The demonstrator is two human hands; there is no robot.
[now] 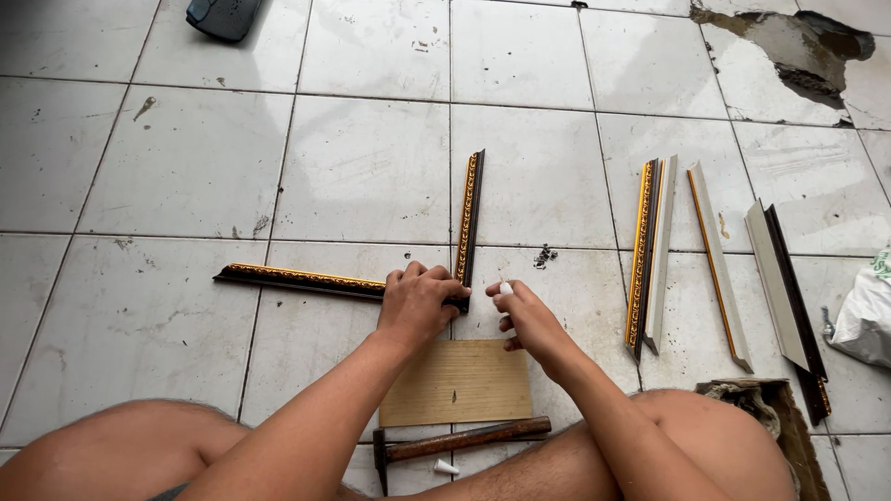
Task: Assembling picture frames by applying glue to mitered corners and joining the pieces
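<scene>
Left hand (419, 304) presses the corner where two dark gold-patterned frame mouldings (467, 223) meet on the white tiled floor (186, 167). Right hand (529, 320) pinches a small white tube (506, 289) beside it. Thin plywood rectangle (459, 382) below, wooden-handled hammer (459, 441) nearer, spare moulding strips (650, 250) right.

Floor tiles (362, 167): glazed white ceramic, glossy, scuffed and soiled; one tile (789, 56) broken through to rough grey mortar. Horizontal frame moulding (297, 278) and upright frame moulding (467, 218): dark, with embossed gilt ornament, slightly shiny. Spare mouldings (650, 250): gilt fronts, pale matt backs. Board (459, 382): bare light wood, matt, visible grain. Hammer (455, 443): worn brown wooden handle, dark dull metal head. Bag (863, 315): crinkled whitish plastic
</scene>
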